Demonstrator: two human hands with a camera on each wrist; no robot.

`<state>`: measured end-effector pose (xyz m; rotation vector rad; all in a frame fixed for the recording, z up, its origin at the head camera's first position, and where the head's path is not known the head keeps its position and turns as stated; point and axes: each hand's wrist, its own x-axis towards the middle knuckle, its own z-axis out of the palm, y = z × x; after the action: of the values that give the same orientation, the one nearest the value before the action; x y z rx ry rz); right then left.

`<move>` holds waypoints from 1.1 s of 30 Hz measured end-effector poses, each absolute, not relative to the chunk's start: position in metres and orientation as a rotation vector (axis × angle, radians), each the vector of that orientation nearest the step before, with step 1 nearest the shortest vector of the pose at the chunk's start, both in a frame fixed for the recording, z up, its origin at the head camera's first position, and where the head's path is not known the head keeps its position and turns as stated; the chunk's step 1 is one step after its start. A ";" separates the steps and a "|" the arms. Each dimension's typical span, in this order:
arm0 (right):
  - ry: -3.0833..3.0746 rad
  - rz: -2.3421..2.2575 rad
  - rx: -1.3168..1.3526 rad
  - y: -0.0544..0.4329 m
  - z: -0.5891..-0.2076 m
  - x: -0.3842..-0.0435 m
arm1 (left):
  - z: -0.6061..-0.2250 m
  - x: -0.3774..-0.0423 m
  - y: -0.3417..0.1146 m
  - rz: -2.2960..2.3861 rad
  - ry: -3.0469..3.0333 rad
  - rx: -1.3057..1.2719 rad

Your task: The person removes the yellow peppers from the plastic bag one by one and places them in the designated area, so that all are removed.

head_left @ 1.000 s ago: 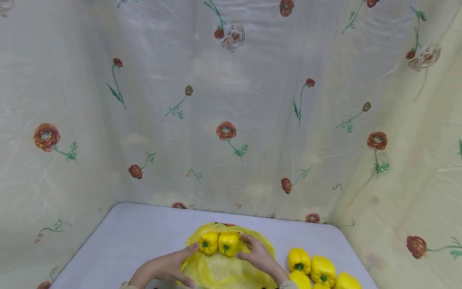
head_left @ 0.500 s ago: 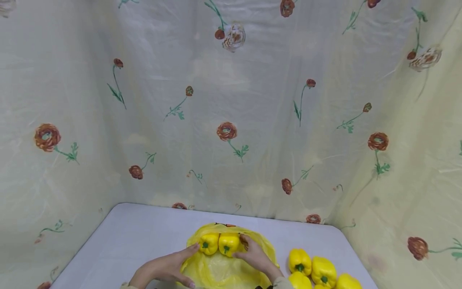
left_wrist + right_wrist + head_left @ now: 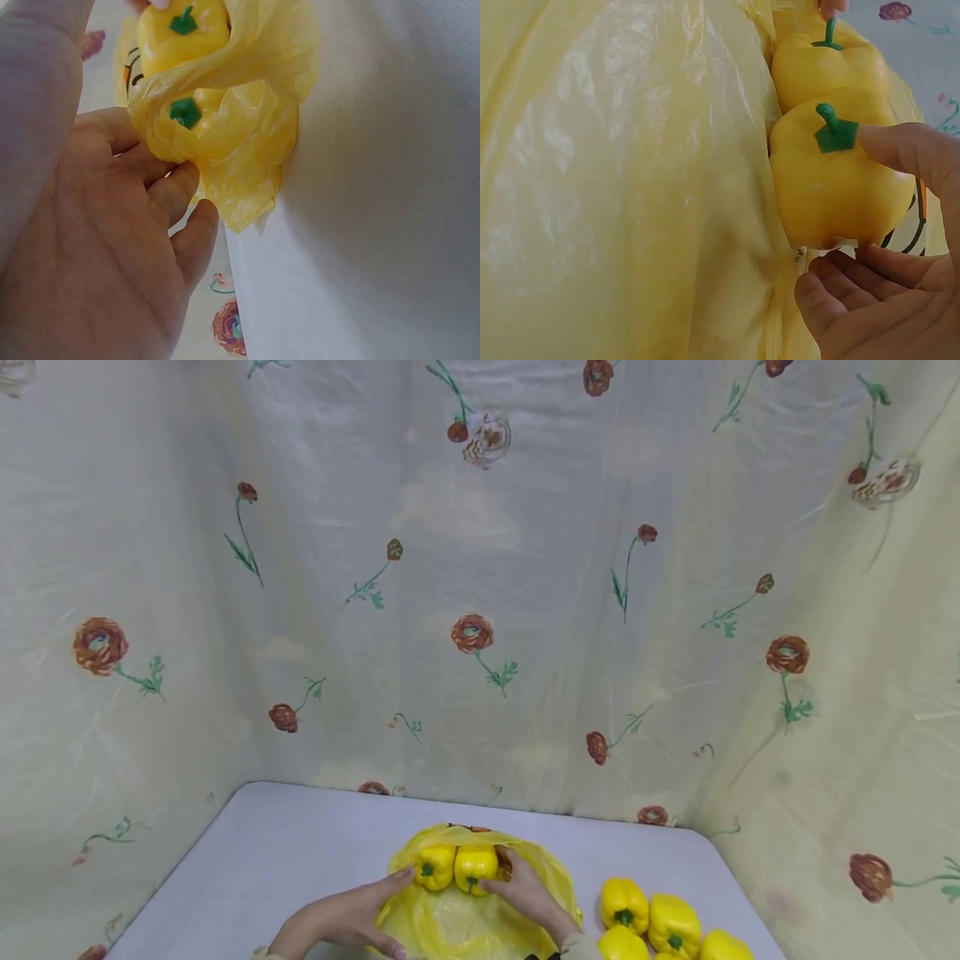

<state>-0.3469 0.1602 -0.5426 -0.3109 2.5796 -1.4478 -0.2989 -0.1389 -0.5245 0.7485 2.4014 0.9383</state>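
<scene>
Two yellow bell peppers with green stems, a left one (image 3: 435, 867) and a right one (image 3: 476, 867), sit side by side in the mouth of a yellow plastic bag (image 3: 450, 922) on the table. My right hand (image 3: 527, 891) grips the right pepper; in the right wrist view the thumb (image 3: 900, 150) presses beside its stem and the fingers curve under its side. At the bag's left edge, my left hand (image 3: 348, 912) has its fingertips against the plastic beside the left pepper, thumb spread apart. In the left wrist view, the bag's rim (image 3: 180, 79) partly covers the nearer pepper.
To the right of the bag, several more yellow bell peppers (image 3: 673, 925) lie grouped on the white table (image 3: 300, 835). Flower-printed curtains (image 3: 525, 568) enclose the table at the back and both sides.
My right hand has moved slightly left, and its thumb has come onto the front of the right pepper, which tilts a little. The left hand stays in place.
</scene>
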 end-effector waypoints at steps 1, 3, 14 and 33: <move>2.576 -1.451 -0.310 0.160 -0.543 -0.346 | -0.524 -0.299 -0.139 0.932 2.404 0.747; 2.565 -1.472 -0.342 0.160 -0.544 -0.345 | -0.523 -0.298 -0.139 0.934 2.401 0.745; 2.546 -1.499 -0.440 0.158 -0.545 -0.337 | -0.528 -0.297 -0.142 0.972 2.372 0.736; 2.555 -1.411 -0.404 0.154 -0.542 -0.341 | -0.527 -0.300 -0.143 0.970 2.375 0.761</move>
<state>-0.3412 0.1540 -0.5415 -0.4038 2.5552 -1.4107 -0.2995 -0.1429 -0.5270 0.7607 2.3750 0.9700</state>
